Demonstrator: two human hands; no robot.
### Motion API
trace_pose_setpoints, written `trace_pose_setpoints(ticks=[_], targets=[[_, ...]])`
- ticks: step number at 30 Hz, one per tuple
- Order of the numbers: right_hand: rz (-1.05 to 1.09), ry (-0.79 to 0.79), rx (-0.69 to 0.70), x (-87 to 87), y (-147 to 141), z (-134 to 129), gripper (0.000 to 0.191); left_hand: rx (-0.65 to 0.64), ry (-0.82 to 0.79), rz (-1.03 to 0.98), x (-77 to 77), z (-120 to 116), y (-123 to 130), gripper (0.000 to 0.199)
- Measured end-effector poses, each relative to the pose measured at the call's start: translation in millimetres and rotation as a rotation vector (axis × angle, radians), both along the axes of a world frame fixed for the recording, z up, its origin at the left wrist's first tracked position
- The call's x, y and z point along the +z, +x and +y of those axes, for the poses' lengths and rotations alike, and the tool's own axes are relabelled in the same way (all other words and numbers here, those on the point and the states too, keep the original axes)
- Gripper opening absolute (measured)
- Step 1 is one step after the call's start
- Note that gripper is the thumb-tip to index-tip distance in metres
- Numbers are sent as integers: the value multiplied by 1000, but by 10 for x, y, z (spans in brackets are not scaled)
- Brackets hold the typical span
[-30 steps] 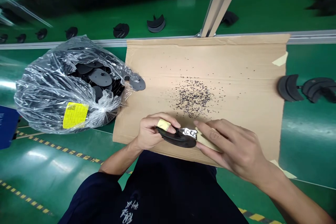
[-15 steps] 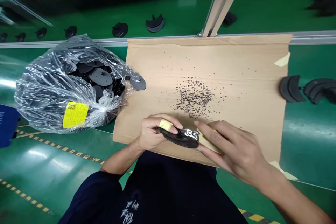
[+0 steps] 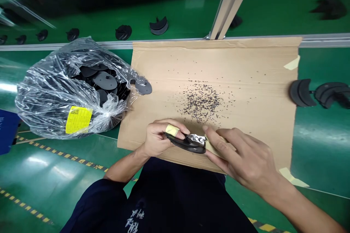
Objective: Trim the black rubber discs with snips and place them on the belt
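The left hand (image 3: 158, 137) pinches a black disc (image 3: 188, 147); the right hand (image 3: 247, 156) clasps nippers (image 3: 198, 138) from three o'clock. Flush nipping seems best.

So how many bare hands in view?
2. The left hand holds a black disc; the right hand holds a metal-headed tool against it. Both are over the near side of the cardboard. None looks hidden.

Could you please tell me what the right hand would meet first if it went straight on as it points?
Probably the thin, round black disc held in the left hand, just ahead of the right hand, though exact depth is unclear.
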State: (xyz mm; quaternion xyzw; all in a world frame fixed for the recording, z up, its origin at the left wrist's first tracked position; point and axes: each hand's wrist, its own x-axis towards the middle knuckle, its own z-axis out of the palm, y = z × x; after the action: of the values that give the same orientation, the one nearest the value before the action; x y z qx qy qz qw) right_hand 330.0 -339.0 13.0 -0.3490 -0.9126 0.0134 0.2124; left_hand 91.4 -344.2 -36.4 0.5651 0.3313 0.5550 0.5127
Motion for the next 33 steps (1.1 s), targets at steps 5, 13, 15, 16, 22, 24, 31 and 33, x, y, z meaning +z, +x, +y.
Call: trace_pose_setpoints(ticks=[5, 13, 15, 16, 22, 24, 31, 33], targets=[[-15, -3, 18, 4, -7, -18, 33, 15, -44, 24, -26, -15, 1, 17], [168, -120, 17, -119, 26, -22, 26, -53, -27, -33, -29, -17, -25, 12], [135, -85, -31, -137, 32, 3, 28, -71, 15, 19, 28, 5, -46, 13], [92, -53, -62, -136, 33, 18, 28, -81, 53, 70, 63, 21, -51, 13], [-162, 120, -143, -89, 97, 78, 23, -83, 245, 492, 215, 158, -13, 17], [-94, 35, -203, -125, 145, 70, 21, -12, 189, 523, 215, 195, 1, 16], [702, -545, -351, -383, -49, -10, 38, -65, -169, 399, 169, 138, 195, 19], [796, -554, -333, -385, -131, -17, 29, -94, -192, 377, 160, 114, 232, 23]])
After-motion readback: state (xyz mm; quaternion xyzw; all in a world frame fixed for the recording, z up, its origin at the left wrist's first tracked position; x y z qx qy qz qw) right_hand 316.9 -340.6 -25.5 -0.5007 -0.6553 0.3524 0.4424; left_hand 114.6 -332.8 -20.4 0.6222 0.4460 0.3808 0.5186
